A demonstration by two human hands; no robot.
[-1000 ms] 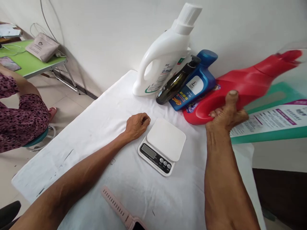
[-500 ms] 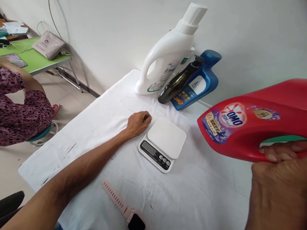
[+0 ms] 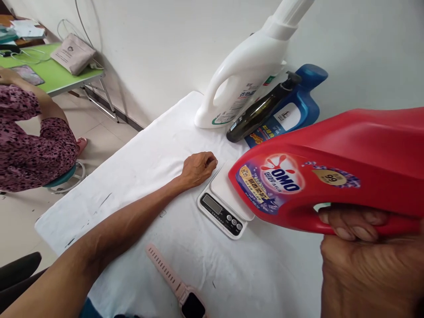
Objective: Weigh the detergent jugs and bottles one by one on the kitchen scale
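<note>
My right hand (image 3: pixel 361 229) is wrapped round the handle of a red OMO laundry detergent bottle (image 3: pixel 318 145). The bottle is tilted, its base end toward the kitchen scale (image 3: pixel 221 216) and overlapping the scale's white platform in view; whether they touch I cannot tell. My left hand (image 3: pixel 198 170) rests on the white cloth, fingers curled in a loose fist with nothing visible in them, beside the scale's upper left edge. The scale has a blank-looking display and several round buttons along its front.
Behind the scale stand a white detergent bottle (image 3: pixel 245 79), a dark pump bottle (image 3: pixel 261 110) and a blue bottle (image 3: pixel 303 101). A pink smartwatch (image 3: pixel 175 287) lies at the near edge. A seated person (image 3: pixel 36 141) is at left by a green table (image 3: pixel 59 79).
The red detergent bottle in my right hand has moved left, from beside the scale to over its platform in view. My left hand stays by the scale. The view has shifted slightly.
</note>
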